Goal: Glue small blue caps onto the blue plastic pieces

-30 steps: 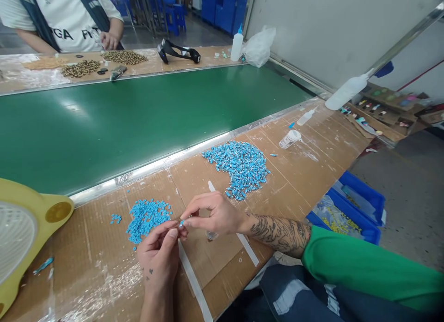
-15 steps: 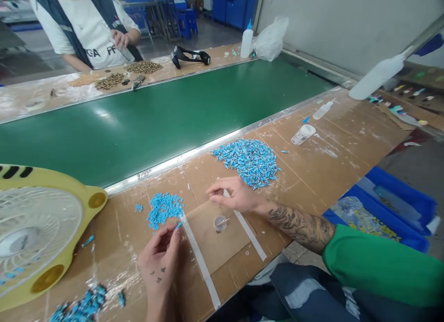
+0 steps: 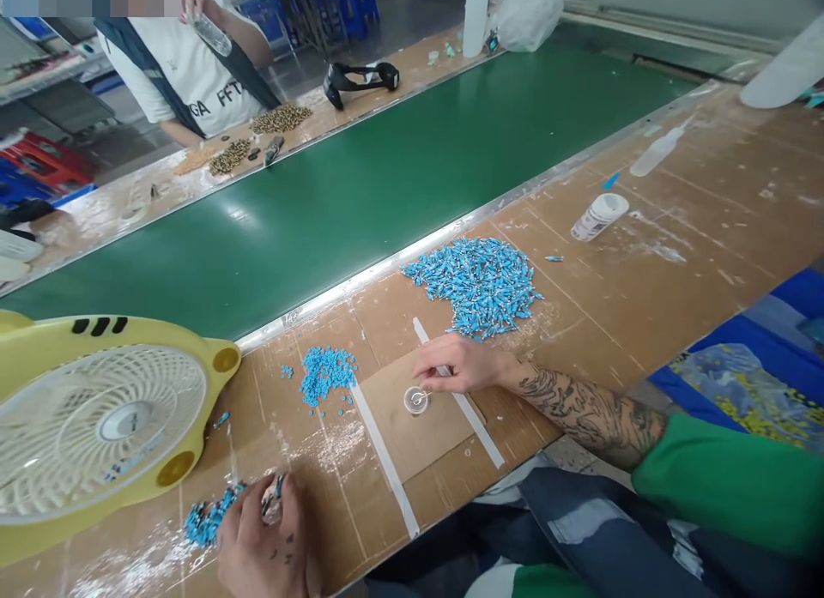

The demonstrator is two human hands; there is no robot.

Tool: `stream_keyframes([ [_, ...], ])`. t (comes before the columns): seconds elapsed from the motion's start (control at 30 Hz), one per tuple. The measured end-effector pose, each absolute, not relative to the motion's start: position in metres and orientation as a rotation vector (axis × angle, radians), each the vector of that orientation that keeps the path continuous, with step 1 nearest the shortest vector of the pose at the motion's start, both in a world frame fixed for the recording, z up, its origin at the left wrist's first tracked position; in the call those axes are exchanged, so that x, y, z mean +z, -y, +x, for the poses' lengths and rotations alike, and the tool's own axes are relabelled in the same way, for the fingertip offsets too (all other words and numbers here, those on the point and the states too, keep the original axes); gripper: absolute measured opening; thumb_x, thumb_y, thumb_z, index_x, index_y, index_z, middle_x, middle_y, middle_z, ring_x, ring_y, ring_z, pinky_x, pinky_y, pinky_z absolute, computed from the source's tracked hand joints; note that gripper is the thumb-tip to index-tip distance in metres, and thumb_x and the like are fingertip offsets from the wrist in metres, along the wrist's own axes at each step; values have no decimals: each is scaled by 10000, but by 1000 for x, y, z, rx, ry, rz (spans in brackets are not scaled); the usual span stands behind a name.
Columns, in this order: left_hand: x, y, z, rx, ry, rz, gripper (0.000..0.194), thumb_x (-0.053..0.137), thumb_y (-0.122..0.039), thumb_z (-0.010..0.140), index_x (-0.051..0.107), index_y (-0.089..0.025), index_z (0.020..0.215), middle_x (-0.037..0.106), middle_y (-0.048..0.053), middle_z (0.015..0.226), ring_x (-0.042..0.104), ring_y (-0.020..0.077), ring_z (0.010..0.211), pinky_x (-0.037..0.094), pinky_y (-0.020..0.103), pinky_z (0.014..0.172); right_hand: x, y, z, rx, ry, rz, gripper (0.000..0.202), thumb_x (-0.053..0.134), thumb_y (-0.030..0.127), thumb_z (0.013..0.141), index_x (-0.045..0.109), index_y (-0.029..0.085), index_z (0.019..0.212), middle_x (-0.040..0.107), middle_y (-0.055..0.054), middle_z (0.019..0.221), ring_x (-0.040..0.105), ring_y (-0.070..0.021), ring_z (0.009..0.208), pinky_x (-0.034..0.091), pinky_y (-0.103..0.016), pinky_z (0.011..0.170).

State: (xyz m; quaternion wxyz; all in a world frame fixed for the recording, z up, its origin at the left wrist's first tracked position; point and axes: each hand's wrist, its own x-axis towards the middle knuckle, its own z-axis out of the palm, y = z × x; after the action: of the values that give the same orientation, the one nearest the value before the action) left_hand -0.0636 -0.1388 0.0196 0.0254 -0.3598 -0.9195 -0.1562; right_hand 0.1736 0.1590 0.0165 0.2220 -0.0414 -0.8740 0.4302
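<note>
My left hand [image 3: 261,529] is low at the left, beside a small pile of dark-and-blue pieces [image 3: 209,521]; its fingers curl round a small dark piece. My right hand [image 3: 460,364] is closed in a pinch above a taped cardboard sheet [image 3: 438,443], just right of a small round clear dish [image 3: 416,400]. A thin pale tip shows in the dish, but what the fingers pinch is too small to name. Small blue rings [image 3: 325,375] lie left of the sheet. Behind my right hand is a large heap of blue pointed pieces [image 3: 482,280].
A yellow fan [image 3: 122,418] stands at the left. A green belt [image 3: 386,160] runs behind the table. White cup [image 3: 598,218] and bottle [image 3: 657,152] lie at the right. Across the belt, a person [image 3: 206,75] holds a clear item near gold-coloured piles.
My left hand has moved from beside the blue rings down and left to the dark-and-blue pile. My right hand has come closer to the dish. The view has shifted.
</note>
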Motion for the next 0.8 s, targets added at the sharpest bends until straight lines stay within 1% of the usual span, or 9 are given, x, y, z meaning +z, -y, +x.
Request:
stream_keyframes([
  [0.03, 23, 129, -65, -445, 2777, -1092, 309, 524, -392, 865, 625, -216, 1098, 658, 122, 1081, 618, 283, 896, 449, 371, 771, 16, -160, 174, 1191, 2422, -86, 249, 571, 360, 909, 716, 170, 977, 696, -23, 780, 615, -137, 728, 470, -243, 716],
  [0.1, 29, 104, -67, -409, 2754, -1177, 253, 511, -394, 884, 651, -222, 1006, 691, 77, 941, 630, 233, 776, 446, 331, 730, 15, -162, 176, 1184, 2429, -56, 246, 567, 358, 912, 714, 177, 990, 687, -19, 771, 602, -138, 723, 466, -248, 719],
  [0.17, 33, 78, -69, -388, 2790, -1337, 248, 500, -394, 894, 671, -220, 937, 701, 49, 835, 645, 210, 744, 433, 297, 705, 13, -162, 177, 1172, 2425, -47, 249, 564, 345, 915, 713, 161, 995, 671, -22, 752, 587, -136, 709, 456, -251, 711],
  [0.23, 37, 54, -73, -293, 2804, -1452, 260, 496, -380, 893, 694, -211, 898, 711, 50, 798, 665, 215, 757, 417, 286, 686, 11, -162, 177, 1165, 2416, -46, 249, 565, 332, 918, 714, 143, 986, 664, -28, 746, 580, -129, 700, 446, -248, 704],
  [0.33, 41, 31, -78, -75, 2807, -1575, 289, 469, -359, 900, 714, -207, 885, 721, 64, 795, 673, 230, 764, 398, 290, 663, 9, -161, 176, 1147, 2398, -27, 231, 576, 321, 918, 715, 142, 962, 663, -25, 724, 577, -118, 680, 437, -238, 696],
  [0.5, 40, 22, -87, 97, 2757, -1774, 308, 429, -337, 917, 705, -201, 922, 739, 77, 915, 676, 227, 815, 400, 287, 685, 8, -159, 174, 1082, 2390, 18, 198, 581, 299, 920, 716, 157, 949, 684, -24, 735, 602, -124, 714, 438, -237, 715],
  [0.63, 42, 18, -91, 261, 2709, -1829, 317, 410, -355, 923, 694, -216, 896, 740, 70, 879, 673, 250, 815, 384, 300, 654, 6, -159, 174, 1065, 2387, 26, 185, 591, 295, 917, 719, 162, 928, 682, -14, 714, 601, -118, 689, 435, -236, 704],
  [0.8, 47, 14, -94, 283, 2756, -1836, 335, 405, -387, 929, 700, -228, 934, 756, 64, 904, 690, 255, 827, 391, 303, 663, 5, -158, 173, 1051, 2381, 36, 165, 599, 279, 911, 718, 166, 905, 692, -10, 729, 612, -117, 697, 438, -238, 713],
])
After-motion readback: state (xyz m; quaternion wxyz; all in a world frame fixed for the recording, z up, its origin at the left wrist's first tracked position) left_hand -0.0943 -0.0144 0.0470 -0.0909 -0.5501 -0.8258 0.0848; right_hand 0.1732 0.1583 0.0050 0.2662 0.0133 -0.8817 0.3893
